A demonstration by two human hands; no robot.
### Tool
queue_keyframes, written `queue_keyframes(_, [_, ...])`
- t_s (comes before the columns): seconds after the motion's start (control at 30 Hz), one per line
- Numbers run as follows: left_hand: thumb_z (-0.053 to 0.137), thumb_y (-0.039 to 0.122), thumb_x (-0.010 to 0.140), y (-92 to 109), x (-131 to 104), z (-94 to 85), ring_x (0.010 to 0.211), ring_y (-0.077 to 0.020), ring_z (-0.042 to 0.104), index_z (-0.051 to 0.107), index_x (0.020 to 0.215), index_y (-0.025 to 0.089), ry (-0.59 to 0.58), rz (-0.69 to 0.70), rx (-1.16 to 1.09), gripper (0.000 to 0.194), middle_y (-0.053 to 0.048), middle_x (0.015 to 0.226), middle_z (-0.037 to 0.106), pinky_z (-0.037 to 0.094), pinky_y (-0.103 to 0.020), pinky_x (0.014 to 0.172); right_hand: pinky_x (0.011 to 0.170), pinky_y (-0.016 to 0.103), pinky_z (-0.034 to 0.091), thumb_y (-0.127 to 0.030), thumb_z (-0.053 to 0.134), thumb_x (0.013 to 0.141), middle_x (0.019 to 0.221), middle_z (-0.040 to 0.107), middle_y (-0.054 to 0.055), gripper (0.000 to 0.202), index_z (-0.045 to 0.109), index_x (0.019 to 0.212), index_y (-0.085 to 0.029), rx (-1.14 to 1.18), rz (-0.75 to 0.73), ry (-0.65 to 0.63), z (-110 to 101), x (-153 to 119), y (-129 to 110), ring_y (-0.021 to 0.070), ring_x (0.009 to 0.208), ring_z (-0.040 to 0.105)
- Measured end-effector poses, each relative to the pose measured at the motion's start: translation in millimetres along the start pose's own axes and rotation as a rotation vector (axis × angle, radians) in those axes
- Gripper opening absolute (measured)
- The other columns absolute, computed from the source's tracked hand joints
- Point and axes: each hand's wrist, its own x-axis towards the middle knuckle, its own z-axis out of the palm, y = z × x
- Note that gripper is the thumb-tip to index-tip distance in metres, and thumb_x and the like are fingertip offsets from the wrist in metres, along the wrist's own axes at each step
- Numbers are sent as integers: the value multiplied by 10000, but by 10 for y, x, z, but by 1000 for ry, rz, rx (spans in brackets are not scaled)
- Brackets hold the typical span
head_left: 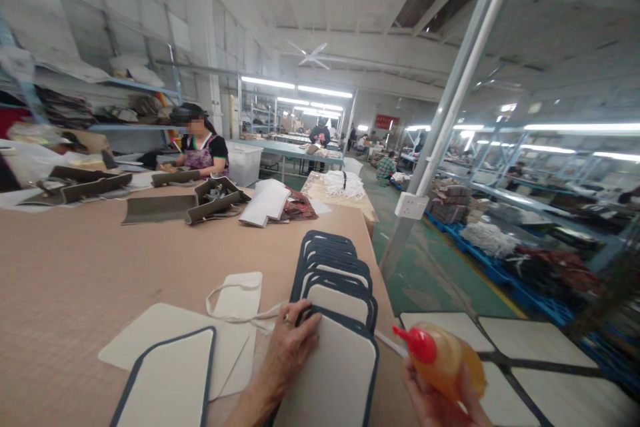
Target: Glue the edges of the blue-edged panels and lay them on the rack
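The left hand (pixel 287 350) is on the top panel (pixel 330 367) of a row of cream panels with dark blue edges — its grip is bent, with the fingers on the panel's far left corner. I cannot tell if it pinches the panel. The row (pixel 333 260) lies on the brown counter (pixel 65 267), each panel partly over the next.

The right hand (pixel 440 393) has its grip wrapped around a squeeze bottle (pixel 445 360) with a red cap and yellow stuff inside. The bottle is tipped, its red tip pointing left, just beside the top panel. Left of the left hand, another blue-edged panel (pixel 167 383) lies partly over plain cream pieces (pixel 155 340).
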Motion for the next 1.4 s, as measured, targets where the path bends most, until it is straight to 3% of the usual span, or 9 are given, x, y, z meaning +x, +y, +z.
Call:
queue_keyframes(0.27, [650,34,622,69,72,-122,1020,-289,542,627,818,187,-72,-145,-111,251,-104,1122,585,481,-479,863,691,444,579,-344,563,855,943,715,78,233,654,1009,-195,-20,-101,-19,134,-100,147,249,835,678])
queue_keyframes(0.5, [545,84,714,295,-52,-360,840,-214,636,557,975,207,-114,-395,-429,288,-29,841,660,511,-416,826,596,379,588,-356,515,882,985,708,75,273,614,1085,-202,-88,-206,78,281,-237,239,227,795,680])
queue_keyframes(0.57, [542,142,758,346,-117,-411,866,-209,639,522,1056,208,-65,-450,-459,306,-33,869,658,510,-410,848,603,388,589,-355,533,872,984,707,78,270,618,1078,-203,-107,-189,66,260,-226,228,238,805,680])
queue_keyframes(0.73, [653,231,702,282,-595,-260,1161,-310,512,414,1285,205,138,-508,-135,630,-130,1249,525,456,-509,945,729,434,580,-332,664,784,1084,678,92,364,606,1122,-209,-126,-125,-63,91,-145,126,268,940,651])
queue_keyframes(0.87, [604,135,703,247,-1180,4,1154,-315,519,436,1325,226,45,-403,75,651,-128,1283,517,482,-477,924,765,419,574,-309,740,711,1150,650,95,516,571,1191,-224,-159,-110,-97,52,-150,83,276,1012,622])
queue_keyframes(0.97, [554,82,711,259,-1376,83,1121,-290,543,447,1326,212,39,-400,91,637,-126,1251,541,498,-445,908,739,409,585,-298,755,691,1159,650,80,527,578,1183,-230,-188,-106,-99,85,-178,108,274,993,631])
queue_keyframes(1.17, [588,170,706,225,-1197,-15,962,-266,606,633,1013,201,32,-619,-101,312,-95,1013,625,547,-401,769,674,437,595,-327,749,693,1102,678,62,464,612,1128,-244,-202,-113,-89,72,-166,119,278,911,659])
queue_keyframes(1.3, [577,202,719,349,-1109,-97,820,-228,625,582,781,201,-11,-706,-246,63,-59,844,636,542,-359,729,696,432,589,-338,679,765,1109,673,79,440,581,1181,-235,-186,-99,-61,119,-182,125,282,941,650])
queue_keyframes(1.4, [525,219,768,437,-1085,-170,801,-217,661,563,865,208,-54,-717,-410,105,-47,818,664,558,-338,737,642,392,598,-359,594,827,1043,695,77,389,576,1186,-212,-169,-153,14,253,-267,199,262,871,670])
